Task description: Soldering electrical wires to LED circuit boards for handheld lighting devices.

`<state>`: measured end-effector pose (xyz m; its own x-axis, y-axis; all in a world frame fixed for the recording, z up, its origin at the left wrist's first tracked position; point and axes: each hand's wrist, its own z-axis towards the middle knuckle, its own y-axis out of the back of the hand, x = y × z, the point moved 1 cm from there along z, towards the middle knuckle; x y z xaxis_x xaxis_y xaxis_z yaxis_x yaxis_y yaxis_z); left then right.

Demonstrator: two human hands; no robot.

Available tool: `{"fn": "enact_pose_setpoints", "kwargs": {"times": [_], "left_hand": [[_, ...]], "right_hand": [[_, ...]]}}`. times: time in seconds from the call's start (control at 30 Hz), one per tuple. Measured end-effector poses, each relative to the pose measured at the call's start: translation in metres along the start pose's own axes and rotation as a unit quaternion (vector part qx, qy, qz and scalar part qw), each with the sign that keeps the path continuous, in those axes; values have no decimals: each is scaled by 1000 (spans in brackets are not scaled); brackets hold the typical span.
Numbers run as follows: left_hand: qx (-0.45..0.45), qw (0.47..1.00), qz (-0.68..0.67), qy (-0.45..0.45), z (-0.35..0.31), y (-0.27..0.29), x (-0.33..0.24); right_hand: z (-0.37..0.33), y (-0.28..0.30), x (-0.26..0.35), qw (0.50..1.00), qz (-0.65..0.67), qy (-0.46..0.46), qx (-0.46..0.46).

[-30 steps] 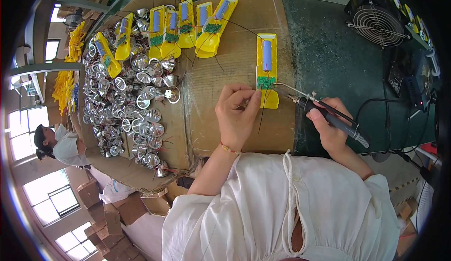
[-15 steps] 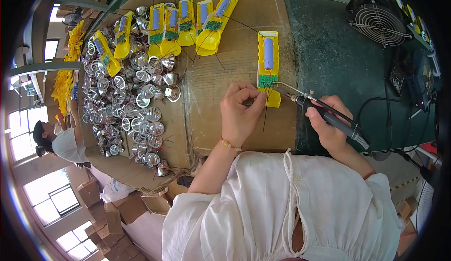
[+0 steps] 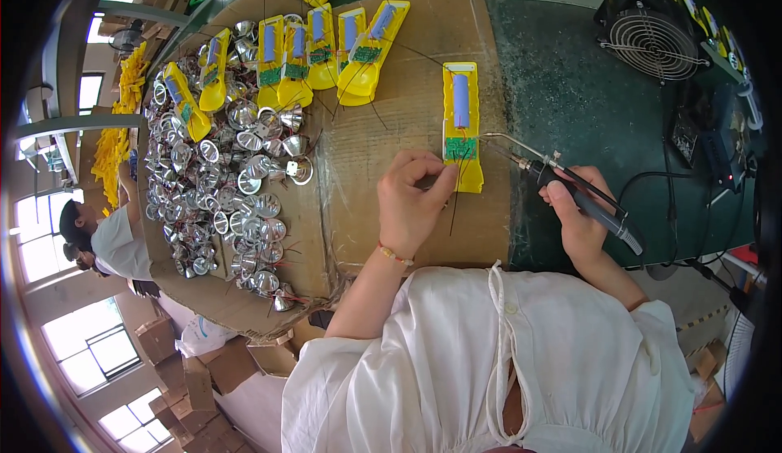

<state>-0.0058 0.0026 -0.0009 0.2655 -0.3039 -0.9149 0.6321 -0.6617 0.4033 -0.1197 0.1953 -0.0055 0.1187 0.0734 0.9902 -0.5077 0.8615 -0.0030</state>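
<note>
A yellow plastic housing (image 3: 470, 178) lies on the cardboard in front of me, with a blue cylindrical battery (image 3: 461, 101) and a small green circuit board (image 3: 460, 149) in it. My left hand (image 3: 414, 196) is closed in a pinch at the board's left edge, on what looks like a thin dark wire; the fingertips partly hide it. Another dark wire (image 3: 453, 217) hangs down past the thumb. My right hand (image 3: 582, 213) grips a soldering iron (image 3: 582, 200) with a thin metal feed tube (image 3: 513, 139) alongside. Its tip points left, just right of the board.
Many silver reflector cups (image 3: 244, 168) with wires are heaped on cardboard (image 3: 391, 184) at left. Several filled yellow housings (image 3: 320, 46) lie at its far edge. A fan with a wire guard (image 3: 652, 41) stands far right. Cables (image 3: 672, 184) run near my right hand. A person (image 3: 114, 237) works at far left.
The soldering iron's tip has drawn slightly right, away from the board. My left hand keeps its pinch beside the housing. The whole view has shifted slightly.
</note>
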Motion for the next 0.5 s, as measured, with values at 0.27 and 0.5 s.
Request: {"fn": "enact_pose_setpoints", "kwargs": {"times": [0.27,0.5], "left_hand": [[167,960,225,-16,55,-9,-24],[91,953,285,-50,260,-108,-66]], "right_hand": [[12,49,-19,993,-73,2,-88],[14,44,-30,987,-75,-69,-126]]}}
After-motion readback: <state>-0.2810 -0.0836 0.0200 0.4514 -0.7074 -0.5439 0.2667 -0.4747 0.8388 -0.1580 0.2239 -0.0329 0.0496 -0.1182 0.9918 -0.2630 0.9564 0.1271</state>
